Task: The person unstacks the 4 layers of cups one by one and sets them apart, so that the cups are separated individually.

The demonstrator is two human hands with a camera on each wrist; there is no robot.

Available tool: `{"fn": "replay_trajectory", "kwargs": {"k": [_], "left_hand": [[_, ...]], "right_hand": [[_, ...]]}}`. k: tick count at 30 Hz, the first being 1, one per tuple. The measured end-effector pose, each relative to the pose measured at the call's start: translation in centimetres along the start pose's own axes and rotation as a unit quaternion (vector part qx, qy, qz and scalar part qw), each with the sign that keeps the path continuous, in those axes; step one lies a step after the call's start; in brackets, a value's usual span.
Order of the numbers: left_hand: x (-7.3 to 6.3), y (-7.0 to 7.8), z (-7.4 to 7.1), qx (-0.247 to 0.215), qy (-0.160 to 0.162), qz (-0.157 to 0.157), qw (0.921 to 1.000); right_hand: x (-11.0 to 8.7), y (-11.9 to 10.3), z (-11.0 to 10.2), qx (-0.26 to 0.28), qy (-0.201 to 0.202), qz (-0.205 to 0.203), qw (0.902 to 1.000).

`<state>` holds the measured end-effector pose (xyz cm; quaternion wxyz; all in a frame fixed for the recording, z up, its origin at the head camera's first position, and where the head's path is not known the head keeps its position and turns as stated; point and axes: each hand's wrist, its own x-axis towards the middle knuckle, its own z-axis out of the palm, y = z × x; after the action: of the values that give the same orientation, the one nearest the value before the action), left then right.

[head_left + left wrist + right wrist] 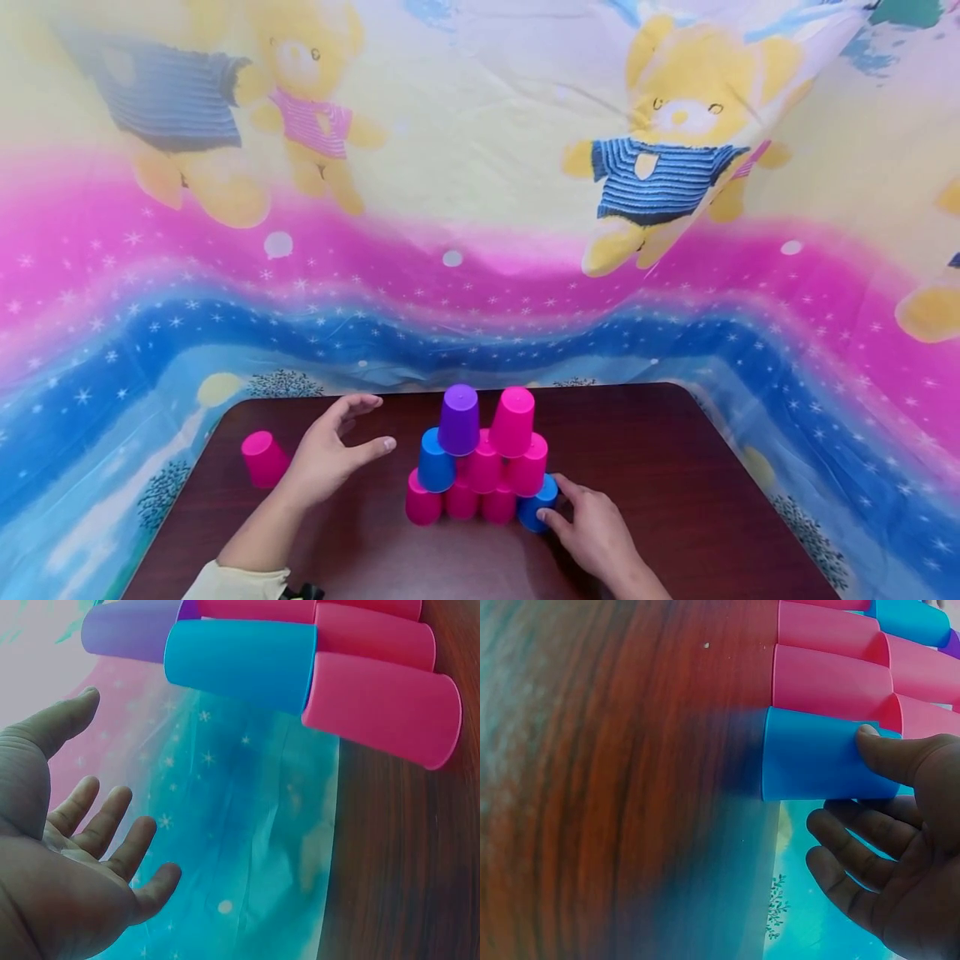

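Upside-down plastic cups form a stepped stack on the table. Its bottom row holds several cups, with a blue cup [537, 505] at the right end and a pink cup [423, 500] at the left end. In the row above, another blue cup [436, 462] stands beside two pink ones. A purple cup [459, 421] and a pink cup [514, 423] sit apart on top. My right hand [597, 527] grips the bottom-right blue cup between thumb and fingers, as the right wrist view shows. Left of the stack, my left hand [322, 458] hovers with spread fingers, holding nothing.
A lone pink cup [264, 459] stands tilted-looking at the table's left, just beyond my left forearm. The dark wooden table [645, 442] has a rounded far edge. Behind it hangs a printed cloth [480, 292] with bears and snowflakes.
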<state>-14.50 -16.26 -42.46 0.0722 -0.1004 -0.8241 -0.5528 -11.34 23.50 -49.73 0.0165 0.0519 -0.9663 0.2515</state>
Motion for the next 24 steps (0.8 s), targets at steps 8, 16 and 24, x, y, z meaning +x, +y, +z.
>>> {"fn": "replay_trajectory", "kwargs": {"k": [8,16,24], "left_hand": [[0.3,0.6,1.4,-0.003,-0.007,-0.002,1.0000],[0.8,1.6,2.9,-0.016,-0.022,-0.014,0.9995],[1.4,1.9,4.2,-0.019,-0.031,-0.003,0.9993]], "right_hand": [[-0.1,0.1,0.0,0.001,-0.004,0.001,1.0000],[0.0,0.1,0.0,0.000,-0.009,0.002,1.0000],[0.0,0.1,0.0,-0.006,-0.009,0.002,0.9999]]}}
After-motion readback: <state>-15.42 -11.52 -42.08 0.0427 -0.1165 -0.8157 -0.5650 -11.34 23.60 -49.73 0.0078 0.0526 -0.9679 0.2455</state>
